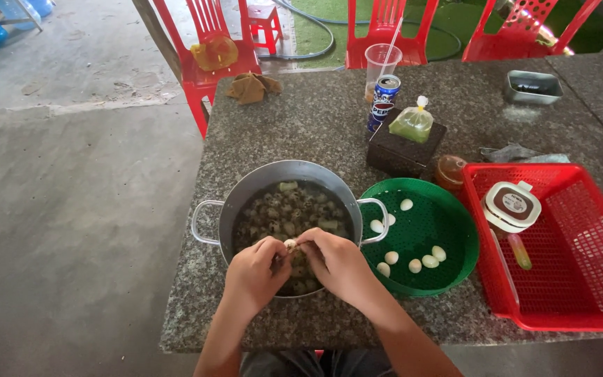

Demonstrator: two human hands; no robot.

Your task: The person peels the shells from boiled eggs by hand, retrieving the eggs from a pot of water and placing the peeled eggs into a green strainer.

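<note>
Working nearest me, at six o'clock, I have both hands over the steel pot [273,183] on the granite bench [301,119]. My left hand [254,271] and right hand [338,262] meet at the pot's near rim, and the grip of each is pinched on one small pale egg [289,244] held between the fingertips of both. Whether shell is coming off it I cannot tell. Under the hands the pot holds dark water crowded with small speckled eggs [289,209].

Touching the pot at three o'clock sits a green perforated basket [441,216] with several peeled white eggs [423,262] lying in it. Further toward three o'clock a red plastic crate [581,279] holds a round lidded tub [511,204].

Beyond the green basket, at about one o'clock, a dark box [399,153] carries a bag of green sauce [413,123], and just behind it stand a blue drink can [384,101] and a clear cup with a straw [381,61]. Far off at two o'clock rests a small metal tray [532,86]. Red plastic chairs [207,49] line the bench's far edge at twelve o'clock.
</note>
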